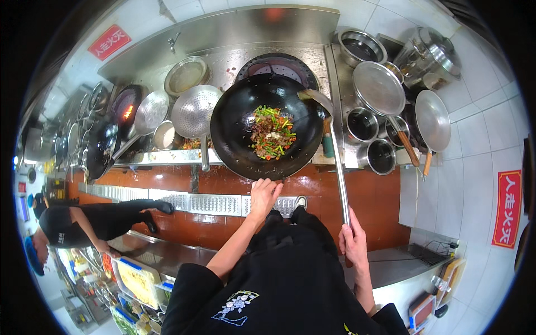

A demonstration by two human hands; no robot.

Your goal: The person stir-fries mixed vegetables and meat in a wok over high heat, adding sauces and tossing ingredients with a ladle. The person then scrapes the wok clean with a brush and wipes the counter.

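Observation:
A large black wok [234, 125] stands on the range before me, with chopped meat, green pieces and red pepper bits [272, 134] at its centre. My left hand [265, 194] is at the wok's near rim, its fingertips against the edge; whether they grip it is hard to tell. In my right hand [354, 240] is the lower handle of a long metal ladle [340, 176]. The ladle's bowl rests at the wok's upper right edge, with its inside partly hidden. A perforated metal strainer [196, 111] lies just left of the wok.
Metal pots [362, 124] and a round fine strainer [379, 88] crowd the right counter. Another black wok [100, 146] stands at far left, near a burner flame [128, 111]. A co-worker [63, 226] leans over food containers [138, 280] at lower left. Behind my wok is a burner ring [307, 73].

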